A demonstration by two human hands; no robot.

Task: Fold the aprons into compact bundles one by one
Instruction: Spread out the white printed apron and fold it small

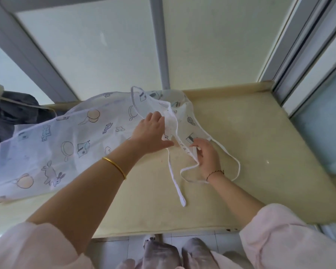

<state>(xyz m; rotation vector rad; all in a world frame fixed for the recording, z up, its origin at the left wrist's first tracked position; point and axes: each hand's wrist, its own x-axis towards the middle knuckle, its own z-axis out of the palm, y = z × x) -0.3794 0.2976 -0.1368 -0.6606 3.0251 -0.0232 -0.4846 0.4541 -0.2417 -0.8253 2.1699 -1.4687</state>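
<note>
A: Biggest thing first. Where's the apron?

B: White printed apron point(52, 140) spread over the pale yellow counter point(260, 136), running from the left edge of the frame to the centre. Bib end is bunched up centre frame, under the hands.

A: How does it handle?

B: Looks thin, light and floppy, a bit see-through, maybe a slick coated fabric. My read: it slides on the counter and won't hold a crease unless pressed flat. No stiffness at all.

A: Other stuff?

B: Dark grey cloth pile point(10, 117) at the left edge, probably more to fold, can't tell what it is. Frosted window panels behind.

A: Hands?

B: Left hand point(151, 133), centre frame, fingers curled into the bunched bib fabric, gripping it, thumb laid along the edge. Right hand point(206, 154), just right of it, pinching the white-trimmed hem where the strap joins.

A: Straps?

B: White ties point(176, 183) trail loose toward the bottom centre, one long tail lying straight, another looped beside the right wrist. A neck loop point(134, 98) stands up above the left hand.

A: Where to hold?

B: I'd say the bound edges and corners. Trim gives something firmer than the slack middle. Gather the ties first or they'll tangle and drag the fold open.
</note>
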